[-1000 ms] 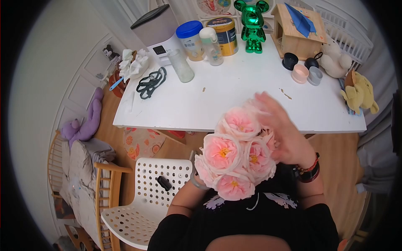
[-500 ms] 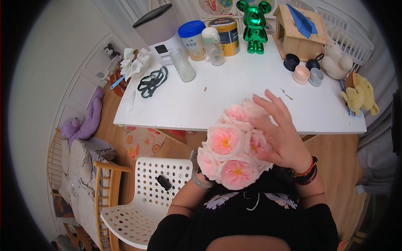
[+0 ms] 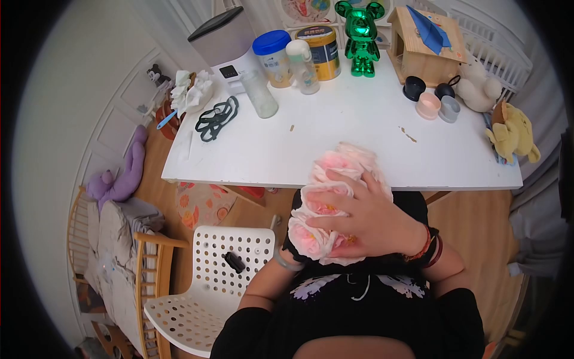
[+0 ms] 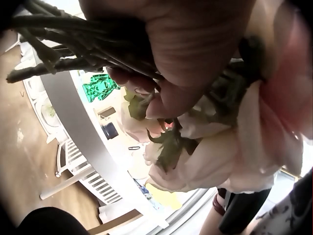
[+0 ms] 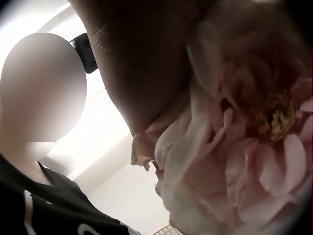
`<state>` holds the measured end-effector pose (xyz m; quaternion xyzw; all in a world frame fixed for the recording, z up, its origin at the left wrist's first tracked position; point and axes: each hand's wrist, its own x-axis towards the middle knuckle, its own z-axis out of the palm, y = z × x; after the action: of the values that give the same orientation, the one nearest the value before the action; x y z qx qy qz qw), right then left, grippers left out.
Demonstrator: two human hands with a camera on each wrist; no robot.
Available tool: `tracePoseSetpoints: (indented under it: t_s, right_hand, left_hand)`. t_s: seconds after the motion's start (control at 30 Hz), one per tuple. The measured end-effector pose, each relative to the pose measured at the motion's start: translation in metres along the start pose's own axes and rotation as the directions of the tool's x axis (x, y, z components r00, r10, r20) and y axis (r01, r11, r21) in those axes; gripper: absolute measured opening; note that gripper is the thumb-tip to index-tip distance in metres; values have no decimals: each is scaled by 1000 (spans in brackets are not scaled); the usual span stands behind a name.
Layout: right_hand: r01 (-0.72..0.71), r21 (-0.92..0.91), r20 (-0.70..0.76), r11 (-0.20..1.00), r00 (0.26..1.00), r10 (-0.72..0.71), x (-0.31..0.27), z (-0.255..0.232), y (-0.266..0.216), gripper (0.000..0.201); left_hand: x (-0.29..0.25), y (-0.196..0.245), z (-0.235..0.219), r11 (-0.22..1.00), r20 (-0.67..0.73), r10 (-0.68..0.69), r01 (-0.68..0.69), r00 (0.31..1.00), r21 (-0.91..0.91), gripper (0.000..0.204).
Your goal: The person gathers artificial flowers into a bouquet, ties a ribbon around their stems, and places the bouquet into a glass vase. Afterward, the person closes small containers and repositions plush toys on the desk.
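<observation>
A bunch of pink flowers (image 3: 311, 236) with yellow centres is held in front of the body, by the table's front edge. The right hand (image 3: 373, 221) rests on top of the blooms, fingers spread across them. In the left wrist view the left hand (image 4: 190, 49) grips the bundle of green stems (image 4: 88, 49) just below the blooms; in the head view the flowers hide that hand. Petals (image 5: 234, 161) lie close against the right hand (image 5: 142, 58) in the right wrist view.
On the white table (image 3: 335, 128) stand a glass vase (image 3: 260, 96), tubs, a bottle, a green bear figure (image 3: 362, 42), a wooden house (image 3: 424, 57) and small cups (image 3: 428, 105); a dark strap (image 3: 216, 118) lies at left. A white chair (image 3: 230, 257) is at lower left.
The right hand has moved left and down from the right side of the bunch onto the blooms, which look pressed together and tilted. The table items have not moved.
</observation>
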<state>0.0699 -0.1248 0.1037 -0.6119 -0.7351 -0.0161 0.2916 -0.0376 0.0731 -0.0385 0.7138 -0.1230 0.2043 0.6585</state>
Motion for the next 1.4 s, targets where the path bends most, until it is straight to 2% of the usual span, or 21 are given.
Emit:
tracePoseSetpoints:
  t_s: [0.07, 0.1, 0.13, 0.2, 0.23, 0.3, 0.33, 0.37, 0.4, 0.43, 0.47, 0.53, 0.57, 0.6, 0.67, 0.8, 0.87, 0.9, 0.97, 1.1, 1.4]
  right_hand:
    - [39, 27, -32, 999, 999, -38, -1, -11, 7, 55]
    - [-48, 9, -147, 999, 988, 49, -6, -22, 12, 54]
    - [-136, 2, -261, 991, 956, 132, -11, -30, 19, 52]
    - [-141, 143, -525, 980, 828, 196, -25, -32, 42, 43]
    - [-142, 142, -527, 980, 827, 196, -31, -28, 51, 43]
    - [-431, 510, -283, 744, 733, 619, -41, -19, 66, 33]
    - [-433, 509, -282, 744, 733, 620, -45, -11, 69, 33]
    - [-483, 426, -104, 765, 814, 571, -48, -3, 71, 29]
    - [-512, 335, 87, 791, 853, 515, -51, 2, 71, 25]
    - [-480, 383, 198, 789, 877, 437, -49, 4, 67, 33]
    - [-480, 383, 198, 789, 877, 437, -45, 9, 62, 33]
    - [-238, 680, 1, 693, 946, 324, -38, 24, 54, 51]
    - [-216, 767, -7, 605, 939, 344, -38, 32, 56, 66]
    - [-213, 768, -11, 604, 939, 345, -38, 44, 61, 66]
    - [-116, 963, -21, 244, 870, 493, -35, 63, 65, 67]
    - [-6, 961, -106, 277, 916, 387, -11, 44, 49, 72]
    - [258, 953, -297, 159, 897, 327, -2, 44, 42, 73]
    - [258, 952, -299, 162, 896, 328, -8, 44, 43, 73]
    - [141, 971, -63, -193, 930, 362, -24, 47, 44, 70]
    - [131, 972, -50, -197, 928, 370, -57, 45, 45, 70]
    - [121, 973, -32, -199, 915, 403, -50, 42, 45, 69]
  left_hand:
    - [0, -1, -1, 1000, 15, 1, -1, 1000, -9, 45]
    - [0, -1, -1, 1000, 20, 1, -1, 1000, -13, 45]
    - [-1, -1, -2, 1000, 24, 2, -1, 1000, -17, 45]
    - [-1, -2, -3, 1000, 33, 4, -3, 999, -23, 45]
    - [0, -2, -3, 1000, 41, 4, -3, 999, -27, 45]
    - [1, -4, -2, 999, 57, 5, -3, 998, -40, 45]
    - [1, -5, -2, 999, 62, 6, -3, 998, -46, 45]
    - [2, -6, -2, 999, 67, 8, -5, 998, -50, 45]
    - [2, -6, -2, 998, 71, 11, -7, 997, -55, 45]
    - [2, -7, -1, 998, 76, 11, -7, 997, -59, 45]
    - [2, -8, -1, 998, 82, 11, -6, 997, -63, 45]
    - [1, -8, -1, 998, 96, 5, 1, 995, -70, 45]
    - [0, -8, -2, 997, 104, 1, 7, 995, -73, 45]
    - [1, -8, -3, 997, 113, -1, 9, 994, -74, 45]
    - [2, -8, -4, 997, 127, -1, 11, 992, -77, 45]
    - [-1, -9, -5, 996, 143, -5, 18, 990, -91, 45]
    - [-1, -10, -4, 995, 157, -4, 20, 988, -102, 45]
    - [-1, -10, -4, 994, 165, -2, 20, 986, -107, 45]
    - [0, -11, -5, 993, 173, 3, 18, 985, -116, 45]
    - [-4, -12, -5, 991, 184, 7, 18, 983, -133, 45]
    - [-6, -12, -5, 986, 226, 18, 21, 974, -168, 45]
